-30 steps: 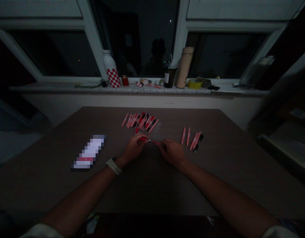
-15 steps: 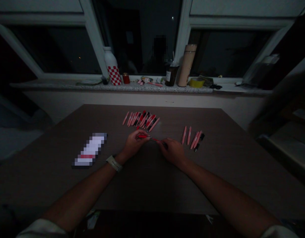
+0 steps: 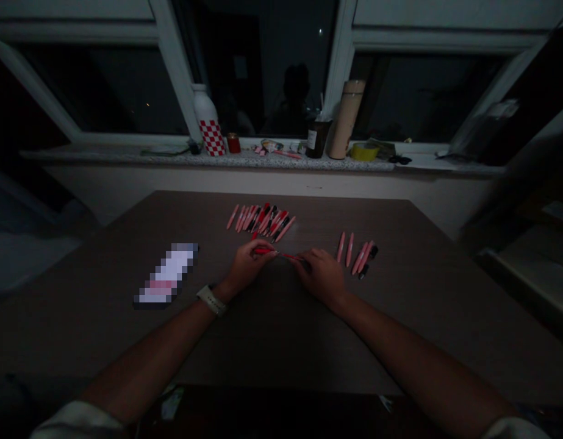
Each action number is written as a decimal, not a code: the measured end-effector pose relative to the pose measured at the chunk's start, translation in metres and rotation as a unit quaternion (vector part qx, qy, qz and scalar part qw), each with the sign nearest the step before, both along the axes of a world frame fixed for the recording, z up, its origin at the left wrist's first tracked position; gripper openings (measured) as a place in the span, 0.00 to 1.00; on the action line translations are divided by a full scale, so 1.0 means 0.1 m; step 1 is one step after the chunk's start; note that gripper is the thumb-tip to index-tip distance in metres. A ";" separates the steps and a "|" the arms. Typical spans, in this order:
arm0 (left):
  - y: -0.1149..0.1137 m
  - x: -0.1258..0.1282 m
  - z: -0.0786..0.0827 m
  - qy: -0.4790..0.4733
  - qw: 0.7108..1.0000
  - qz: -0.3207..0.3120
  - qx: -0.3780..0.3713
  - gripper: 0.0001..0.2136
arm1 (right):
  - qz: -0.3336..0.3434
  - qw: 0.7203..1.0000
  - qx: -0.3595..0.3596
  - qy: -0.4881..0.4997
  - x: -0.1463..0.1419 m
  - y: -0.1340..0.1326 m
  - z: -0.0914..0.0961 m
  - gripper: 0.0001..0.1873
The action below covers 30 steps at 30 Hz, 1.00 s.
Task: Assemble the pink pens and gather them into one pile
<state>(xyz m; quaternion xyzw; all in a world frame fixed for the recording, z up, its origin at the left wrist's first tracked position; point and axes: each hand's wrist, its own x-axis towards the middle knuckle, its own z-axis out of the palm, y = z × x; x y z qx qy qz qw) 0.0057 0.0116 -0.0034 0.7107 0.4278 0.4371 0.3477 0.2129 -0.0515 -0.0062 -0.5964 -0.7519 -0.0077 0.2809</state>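
My left hand, with a watch on its wrist, pinches the red barrel of a pen above the dark table. My right hand is closed on the pen's other end, from which a thin red refill runs to the barrel. Both hands are just above the table's middle. Behind them lies a pile of several pink, red and black pens. A smaller group of pink pens with black pieces lies right of my right hand.
A blurred flat rectangular object lies on the table's left. The window sill behind carries a white bottle with red checks, a small red can, a dark cup, a tall beige flask and a yellow tape roll.
My hands stay joined on the pen and have edged slightly away from me; the right hand has shifted a little right. The piles have not moved.
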 end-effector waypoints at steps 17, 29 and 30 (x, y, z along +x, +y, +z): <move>-0.05 -0.05 0.08 0.054 0.997 -0.031 0.045 0.08 | 0.057 0.998 -0.010 -0.003 0.06 0.04 -0.06 0.16; 0.06 0.00 -0.08 -0.145 0.986 -0.040 -0.078 0.19 | 0.122 0.991 -0.044 0.038 -0.02 0.04 -0.09 0.18; 0.05 0.00 -0.08 -0.147 0.985 -0.041 -0.082 0.19 | 0.126 0.990 -0.045 0.046 -0.03 0.04 -0.10 0.17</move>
